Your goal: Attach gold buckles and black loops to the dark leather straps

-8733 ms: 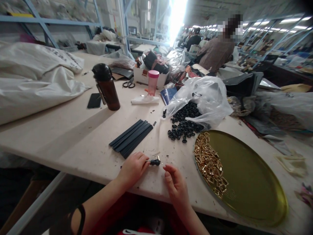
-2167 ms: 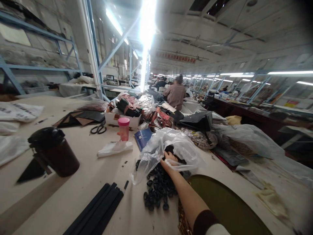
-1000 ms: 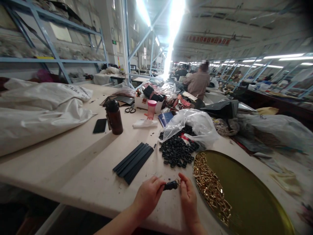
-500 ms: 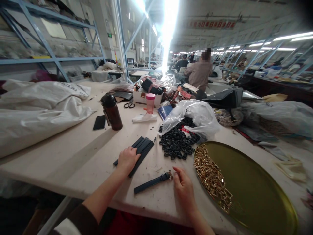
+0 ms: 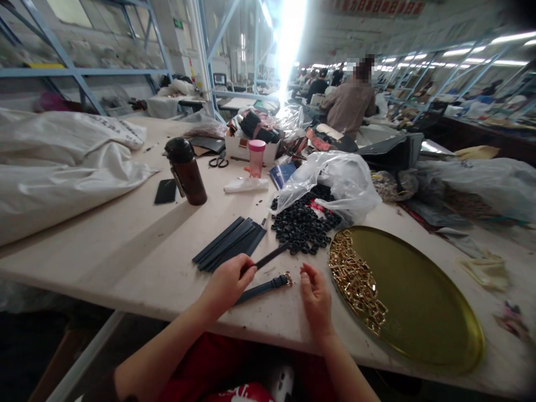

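Note:
Between its thumb and fingers, my left hand (image 5: 232, 280) pinches a dark leather strap (image 5: 273, 255), its free end pointing up and right toward the black loops. Behind that hand, a fanned stack of dark straps (image 5: 230, 244) lies flat on the table. A finished-looking strap with a gold buckle (image 5: 268, 286) rests just below the held one, partly hidden by my left hand. My right hand (image 5: 316, 298) hovers right of that buckle, fingers loosely curled and nothing visible in them. Small black loops (image 5: 299, 229) form a heap beyond both hands.
Gold buckles (image 5: 355, 282) sit along the left side of a round gold tray (image 5: 427, 296). A clear plastic bag (image 5: 343, 178) covers part of the loop heap. Farther back are a dark bottle (image 5: 186, 173), a phone (image 5: 166, 191), a pink-lidded cup (image 5: 256, 158) and scissors (image 5: 218, 161).
My left hand has drawn a strap off the stack and moved right and nearer with it. My right hand stays beside the buckle, its fingers more curled. The view has tilted down.

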`<state>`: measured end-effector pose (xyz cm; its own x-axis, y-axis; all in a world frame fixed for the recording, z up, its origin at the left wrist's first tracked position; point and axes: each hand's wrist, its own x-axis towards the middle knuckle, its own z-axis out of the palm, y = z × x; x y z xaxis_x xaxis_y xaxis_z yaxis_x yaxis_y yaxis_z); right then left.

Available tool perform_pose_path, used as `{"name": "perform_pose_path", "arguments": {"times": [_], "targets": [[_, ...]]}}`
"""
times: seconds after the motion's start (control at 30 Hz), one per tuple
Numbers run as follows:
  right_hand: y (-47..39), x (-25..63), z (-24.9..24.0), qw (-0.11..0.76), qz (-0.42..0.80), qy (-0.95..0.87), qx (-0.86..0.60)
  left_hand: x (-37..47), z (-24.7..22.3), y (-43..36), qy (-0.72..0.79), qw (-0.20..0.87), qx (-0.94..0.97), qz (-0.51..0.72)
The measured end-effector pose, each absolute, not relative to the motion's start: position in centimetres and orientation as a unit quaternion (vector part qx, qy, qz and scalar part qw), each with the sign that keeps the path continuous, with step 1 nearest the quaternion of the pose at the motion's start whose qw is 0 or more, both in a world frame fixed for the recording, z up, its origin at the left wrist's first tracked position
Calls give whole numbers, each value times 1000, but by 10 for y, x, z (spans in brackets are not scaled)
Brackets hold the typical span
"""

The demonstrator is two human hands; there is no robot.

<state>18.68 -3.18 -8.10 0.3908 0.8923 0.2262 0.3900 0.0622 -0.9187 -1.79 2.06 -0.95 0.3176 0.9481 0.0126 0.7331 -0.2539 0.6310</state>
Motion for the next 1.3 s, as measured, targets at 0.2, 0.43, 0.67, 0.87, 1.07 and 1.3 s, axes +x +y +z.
{"name": "perform_pose_path", "arguments": {"times": [0.2, 0.43, 0.67, 0.87, 1.07, 1.3], "targets": [[-44, 177, -40, 568, 438, -393, -575, 4, -23, -26, 501, 649, 537, 199], [-42, 179, -44, 590, 531, -282, -539, 7, -21, -42, 476, 762, 396, 192], [-44, 178, -50, 573, 579, -233, -531, 8, -23, -48, 461, 798, 345, 179], [-46, 176, -53, 559, 592, -219, -538, 9, -22, -50, 440, 819, 321, 182], [-47, 174, -54, 544, 591, -234, -548, 10, -15, -55, 447, 826, 299, 171], [-50, 169, -54, 501, 544, -336, -584, 18, -24, -52, 416, 841, 301, 170]]}}
